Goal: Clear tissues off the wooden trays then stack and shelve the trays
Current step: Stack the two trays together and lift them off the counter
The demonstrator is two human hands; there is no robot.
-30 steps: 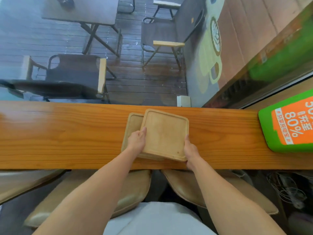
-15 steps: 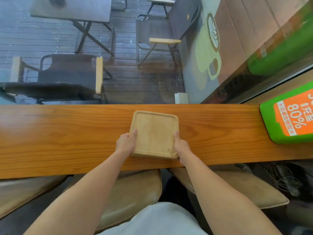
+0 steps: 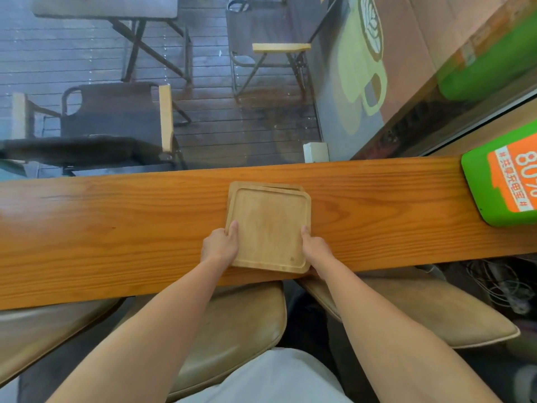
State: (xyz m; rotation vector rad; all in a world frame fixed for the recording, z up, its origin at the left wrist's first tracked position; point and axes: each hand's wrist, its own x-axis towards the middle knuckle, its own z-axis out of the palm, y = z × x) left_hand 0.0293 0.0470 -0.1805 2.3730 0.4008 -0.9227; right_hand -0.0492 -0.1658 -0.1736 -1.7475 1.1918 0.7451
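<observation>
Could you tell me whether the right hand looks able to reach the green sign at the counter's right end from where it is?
Probably yes: the wooden counter is bare between the right hand and the green sign, but that hand's grip is on the stacked trays.

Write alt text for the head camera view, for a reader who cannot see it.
Two bare hands, left hand and right hand, grip the near sides of a stack of square light wooden trays lying on a long orange-brown wooden counter. A green and orange sign lies at the counter's right end. No tissues are visible.
</observation>
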